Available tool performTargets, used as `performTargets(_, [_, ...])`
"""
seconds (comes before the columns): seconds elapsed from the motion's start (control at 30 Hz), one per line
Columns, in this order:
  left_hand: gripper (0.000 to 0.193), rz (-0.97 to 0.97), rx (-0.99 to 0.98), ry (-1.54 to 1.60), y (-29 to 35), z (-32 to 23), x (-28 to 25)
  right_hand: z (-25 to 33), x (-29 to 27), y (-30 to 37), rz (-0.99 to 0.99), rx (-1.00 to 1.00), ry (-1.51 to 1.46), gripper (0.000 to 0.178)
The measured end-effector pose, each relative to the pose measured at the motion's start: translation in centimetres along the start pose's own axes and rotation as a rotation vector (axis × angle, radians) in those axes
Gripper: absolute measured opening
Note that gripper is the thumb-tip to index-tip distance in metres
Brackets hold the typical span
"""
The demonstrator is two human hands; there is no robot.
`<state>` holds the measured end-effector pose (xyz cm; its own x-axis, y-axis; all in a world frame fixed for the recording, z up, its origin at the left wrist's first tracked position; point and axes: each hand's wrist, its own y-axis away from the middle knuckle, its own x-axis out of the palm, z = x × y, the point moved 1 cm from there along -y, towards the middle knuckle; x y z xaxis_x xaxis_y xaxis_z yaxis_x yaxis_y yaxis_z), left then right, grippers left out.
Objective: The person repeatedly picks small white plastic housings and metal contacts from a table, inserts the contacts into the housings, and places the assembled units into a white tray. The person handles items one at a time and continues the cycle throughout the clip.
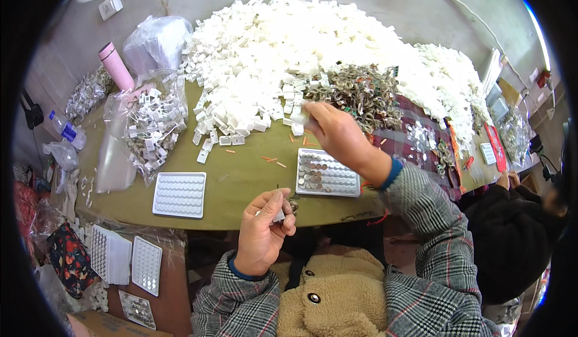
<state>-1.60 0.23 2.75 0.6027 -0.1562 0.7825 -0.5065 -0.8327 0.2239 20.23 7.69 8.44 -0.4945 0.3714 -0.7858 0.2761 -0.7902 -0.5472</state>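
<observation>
Near the table's front edge my left hand is closed on a small white plastic case. A brownish coiled bit shows beside its fingertips; whether it is joined to the case I cannot tell. My right hand reaches out over the table, fingers pinched at the front edge of a big heap of white plastic cases. A whitish piece, blurred, shows at those fingertips. Under the right wrist lies a white tray partly filled with round button cells.
A pile of small wired parts lies right of centre, beside a dark checked cloth. Another white tray sits left, near a bag of parts and a pink flask. Stacked trays stand lower left. A person sits at right.
</observation>
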Motion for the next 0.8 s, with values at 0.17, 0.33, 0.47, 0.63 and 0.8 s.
performTargets(0.17, [0.035, 0.067, -0.074, -0.131, 1.2, 1.0, 0.7, 5.7, -5.2, 6.2, 0.343, -0.043, -0.606, 0.014])
performTargets(0.33, [0.029, 0.329, -0.417, -0.258, 2.1, 1.5, 0.4, 8.4, -7.5, 8.7, 0.517, -0.162, -0.683, 0.015])
performTargets(0.47, [0.020, 0.416, -0.564, -0.236, 1.7, 2.2, -0.2, 8.4, -7.3, 9.0, 0.560, -0.213, -0.781, 0.015])
performTargets(0.63, [0.025, 0.447, -0.508, -0.230, 1.1, 2.3, -0.8, 6.4, -5.3, 8.2, 0.608, -0.105, -0.833, 0.013])
performTargets(0.8, [0.026, 0.324, -0.454, -0.092, 1.0, 2.7, -1.1, -2.5, -3.7, 4.4, 0.159, 0.124, -0.161, 0.013])
